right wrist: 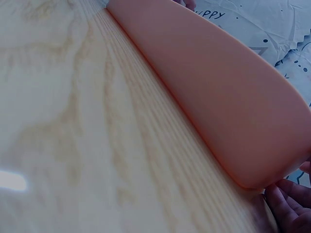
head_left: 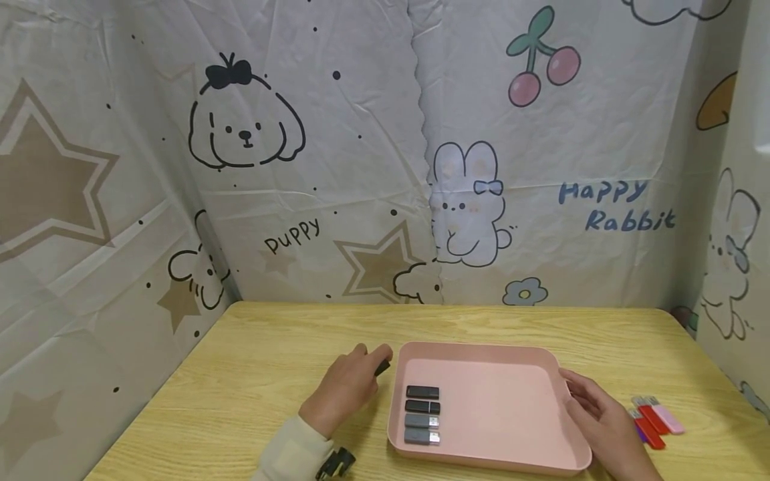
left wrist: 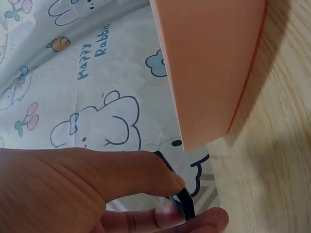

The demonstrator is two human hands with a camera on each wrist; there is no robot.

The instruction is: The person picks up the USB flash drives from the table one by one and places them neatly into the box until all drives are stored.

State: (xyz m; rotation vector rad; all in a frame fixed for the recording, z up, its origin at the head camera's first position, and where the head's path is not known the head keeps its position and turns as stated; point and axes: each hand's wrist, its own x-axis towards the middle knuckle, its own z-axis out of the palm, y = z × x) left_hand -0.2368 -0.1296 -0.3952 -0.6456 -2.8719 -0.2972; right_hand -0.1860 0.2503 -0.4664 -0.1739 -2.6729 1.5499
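Backdrop cloth point(head_left: 361, 80): printed, left to right, with a brown star, a dog's head over the word "PUPPY", a rabbit, then "Happy Rabbit" in blue; that wording also reads, turned sideways, from the left wrist.

Wooden table point(head_left: 240, 347): left edge slants down from the back corner; wood runs between it and the left arm. Pale sleeve point(head_left: 294, 449) enters at the near side, with a dark fitting point(head_left: 335, 463) at the wrist.

Left hand point(head_left: 347, 384): thumb and fingers nearly closed, pinching a black stick point(head_left: 382, 367). Stick is outside the pink tray point(head_left: 499, 352), just beside its left wall, not touching.

Tray, left side: column of four USB sticks, top to bottom black point(head_left: 423, 393), black with a pale band point(head_left: 415, 406), two grey point(head_left: 418, 437) with metal plugs facing right. Any marking too small to read. Tray floor extends from the column to the right wall.

Right hand point(head_left: 607, 427): bent fingers and thumb against the right wall; cannot tell whether it grips or merely rests.

Further right, near this hand: red, pink and purple sticks point(head_left: 652, 427), close together, purple partly hidden. Table's right edge lies beyond.
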